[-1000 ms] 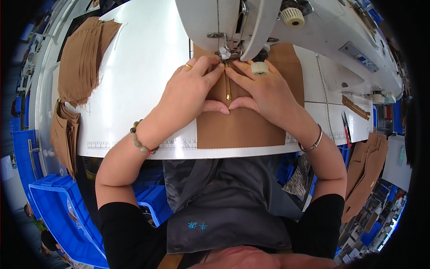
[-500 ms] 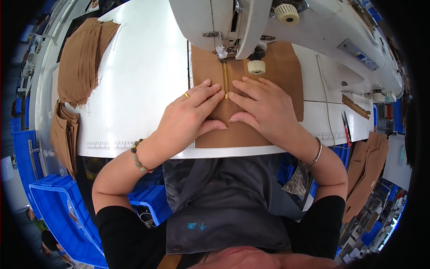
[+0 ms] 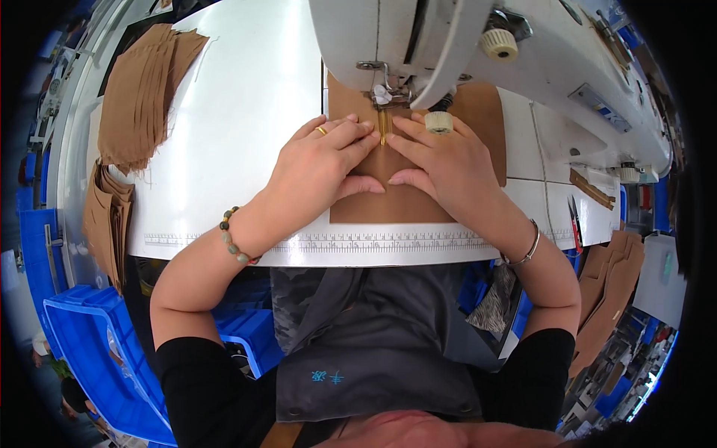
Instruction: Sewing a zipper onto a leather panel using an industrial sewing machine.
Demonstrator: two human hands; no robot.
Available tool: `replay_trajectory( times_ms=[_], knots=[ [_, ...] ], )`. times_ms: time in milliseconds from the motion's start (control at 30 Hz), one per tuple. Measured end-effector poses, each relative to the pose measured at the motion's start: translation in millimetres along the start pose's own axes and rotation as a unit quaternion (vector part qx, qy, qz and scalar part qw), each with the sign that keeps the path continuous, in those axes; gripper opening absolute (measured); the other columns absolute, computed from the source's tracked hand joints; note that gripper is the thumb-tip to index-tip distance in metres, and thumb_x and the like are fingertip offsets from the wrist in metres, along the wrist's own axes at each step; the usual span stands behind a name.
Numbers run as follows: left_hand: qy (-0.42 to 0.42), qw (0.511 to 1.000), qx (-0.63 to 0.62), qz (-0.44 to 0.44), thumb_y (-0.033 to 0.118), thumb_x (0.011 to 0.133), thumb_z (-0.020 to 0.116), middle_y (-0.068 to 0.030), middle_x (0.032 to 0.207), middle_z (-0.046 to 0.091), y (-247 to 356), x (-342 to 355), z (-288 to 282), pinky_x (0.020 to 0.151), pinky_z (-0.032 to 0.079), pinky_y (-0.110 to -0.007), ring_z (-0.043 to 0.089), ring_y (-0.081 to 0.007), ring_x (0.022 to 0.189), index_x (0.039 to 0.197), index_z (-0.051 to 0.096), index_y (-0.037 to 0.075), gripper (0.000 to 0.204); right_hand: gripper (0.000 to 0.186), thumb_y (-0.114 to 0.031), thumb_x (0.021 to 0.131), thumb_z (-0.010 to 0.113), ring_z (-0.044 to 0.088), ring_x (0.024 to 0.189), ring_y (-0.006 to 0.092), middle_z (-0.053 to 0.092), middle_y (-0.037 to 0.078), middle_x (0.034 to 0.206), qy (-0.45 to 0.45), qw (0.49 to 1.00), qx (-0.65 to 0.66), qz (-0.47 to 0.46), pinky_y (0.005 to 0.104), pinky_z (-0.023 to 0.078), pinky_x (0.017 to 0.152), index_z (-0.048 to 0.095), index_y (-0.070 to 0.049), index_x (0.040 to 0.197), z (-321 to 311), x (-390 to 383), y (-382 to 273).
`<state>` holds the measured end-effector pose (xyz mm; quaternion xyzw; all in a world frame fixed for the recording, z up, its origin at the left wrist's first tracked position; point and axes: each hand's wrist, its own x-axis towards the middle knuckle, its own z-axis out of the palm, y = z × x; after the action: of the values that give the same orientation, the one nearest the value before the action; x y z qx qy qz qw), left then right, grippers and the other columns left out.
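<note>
A brown fabric panel lies flat on the white table under the head of a sewing machine. A gold-toothed zipper runs up its middle to the presser foot, which hides the upper end. My left hand rests on the panel left of the zipper, fingers stretched out and their tips beside the teeth. On the other side my right hand lies with fingers spread, pressing the cloth next to the zipper. Both thumbs point inward below the zipper's near end, a small distance apart.
Stacked brown fabric pieces lie at the table's left, with folded pieces hanging over the edge. Red-handled snips and another zipper are at right. A printed ruler follows the front edge. Blue bins stand below left.
The panel has slid away from me under the presser foot, and its near edge now sits farther from the table edge. Both hands moved forward with it, still flat beside the zipper.
</note>
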<state>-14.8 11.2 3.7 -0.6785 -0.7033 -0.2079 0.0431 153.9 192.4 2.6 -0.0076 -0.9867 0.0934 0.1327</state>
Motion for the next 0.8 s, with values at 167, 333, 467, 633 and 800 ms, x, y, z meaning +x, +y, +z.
replay_trajectory(
  times_ms=[167, 333, 467, 633, 800],
  knots=[
    [0.009, 1.000, 0.008, -0.011, 0.045, 0.079, 0.080, -0.0093, 0.125, 0.071, -11.4, 9.0, 5.0, 0.108, 0.051, -0.045, 0.066, -0.0278, 0.123, 0.127, 0.073, 0.004, 0.064, 0.054, -0.042, 0.082, 0.078, 0.064, 0.121, 0.0265, 0.073, 0.007, 0.117, 0.038, 0.999, 0.003, 0.000, 0.0497, 0.046, 0.111, 0.073, -0.014, 0.128, 5.5, 10.8, 8.4],
    [0.020, 0.999, 0.022, -0.018, 0.046, 0.086, 0.075, -0.0064, 0.123, 0.071, -14.5, 9.9, 8.4, 0.110, 0.048, -0.044, 0.066, -0.0255, 0.122, 0.123, 0.075, 0.005, 0.055, 0.055, -0.043, 0.085, 0.076, 0.064, 0.116, 0.0284, 0.072, 0.008, 0.115, 0.057, 0.998, 0.014, 0.005, 0.0507, 0.046, 0.111, 0.071, -0.016, 0.132, 10.2, 12.2, 12.3],
    [0.036, 0.999, 0.001, -0.005, 0.038, 0.084, 0.079, -0.0076, 0.120, 0.073, -11.7, 7.8, 7.1, 0.106, 0.052, -0.044, 0.068, -0.0275, 0.119, 0.121, 0.076, 0.006, 0.049, 0.055, -0.042, 0.087, 0.075, 0.064, 0.113, 0.0294, 0.072, 0.009, 0.115, 0.053, 0.998, 0.017, 0.002, 0.0521, 0.046, 0.110, 0.070, -0.015, 0.134, 10.7, 12.2, 12.6],
    [0.027, 1.000, -0.001, -0.009, 0.038, 0.084, 0.079, -0.0075, 0.122, 0.072, -11.0, 7.5, 5.0, 0.107, 0.052, -0.045, 0.068, -0.0270, 0.121, 0.120, 0.077, 0.007, 0.047, 0.053, -0.036, 0.090, 0.077, 0.065, 0.118, 0.0327, 0.072, 0.009, 0.128, 0.031, 0.999, 0.021, 0.002, 0.0429, 0.049, 0.103, 0.069, -0.014, 0.137, 6.8, 11.4, 13.6],
    [0.019, 1.000, 0.014, -0.005, 0.042, 0.083, 0.076, -0.0038, 0.122, 0.071, -12.0, 8.8, 5.4, 0.107, 0.050, -0.043, 0.065, -0.0224, 0.124, 0.120, 0.075, 0.005, 0.051, 0.051, -0.033, 0.090, 0.079, 0.066, 0.111, 0.0350, 0.071, 0.011, 0.127, 0.034, 0.999, 0.032, 0.009, 0.0416, 0.052, 0.098, 0.070, -0.014, 0.136, 8.9, 13.7, 15.5]
  ],
)
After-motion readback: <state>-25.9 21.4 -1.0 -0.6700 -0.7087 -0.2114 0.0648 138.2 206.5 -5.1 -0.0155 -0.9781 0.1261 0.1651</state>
